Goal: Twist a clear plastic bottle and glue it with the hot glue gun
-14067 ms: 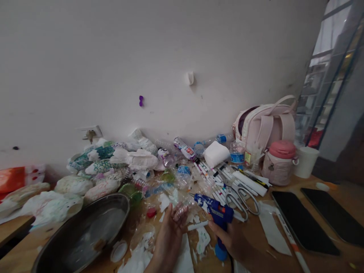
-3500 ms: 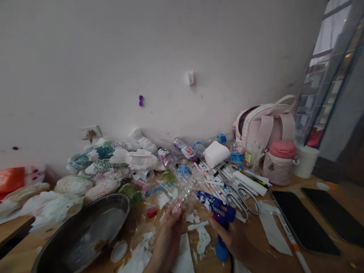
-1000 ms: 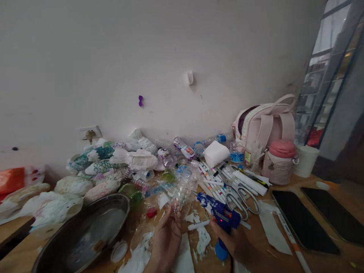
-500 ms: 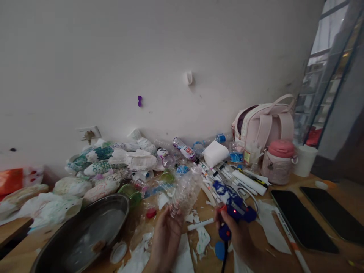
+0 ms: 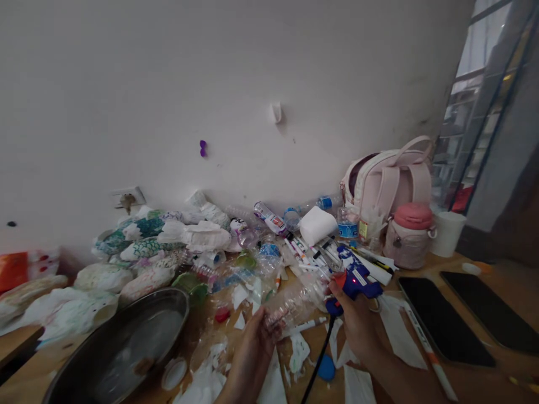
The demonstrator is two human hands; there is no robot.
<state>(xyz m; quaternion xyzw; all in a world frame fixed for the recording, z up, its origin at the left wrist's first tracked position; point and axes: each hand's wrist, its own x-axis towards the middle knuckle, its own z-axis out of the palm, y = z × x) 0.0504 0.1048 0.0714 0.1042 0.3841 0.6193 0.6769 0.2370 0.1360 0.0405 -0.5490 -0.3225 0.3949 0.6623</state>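
Observation:
My left hand (image 5: pixel 255 350) grips a clear plastic bottle (image 5: pixel 295 303) by its lower end, tilted so it lies nearly on its side and points to the right. My right hand (image 5: pixel 357 322) is closed round the handle of a blue glue gun (image 5: pixel 356 278) with a red light lit, raised off the table. The gun's nozzle points up and left, close to the far end of the bottle. A black cord (image 5: pixel 318 356) hangs down from the gun's handle.
A big dark metal bowl (image 5: pixel 122 348) sits at the left. Markers (image 5: pixel 303 249), scissors, crushed bottles and wrapped bundles (image 5: pixel 147 252) crowd the back of the wooden table (image 5: pixel 475 381). A pink backpack (image 5: pixel 389 177), a pink flask (image 5: pixel 408 235), a white cup and two dark tablets (image 5: pixel 442 320) are at the right.
My right hand lifted the glue gun off the table and swung it up and right. My left hand tipped the bottle from upright to nearly lying flat, pointing toward the gun.

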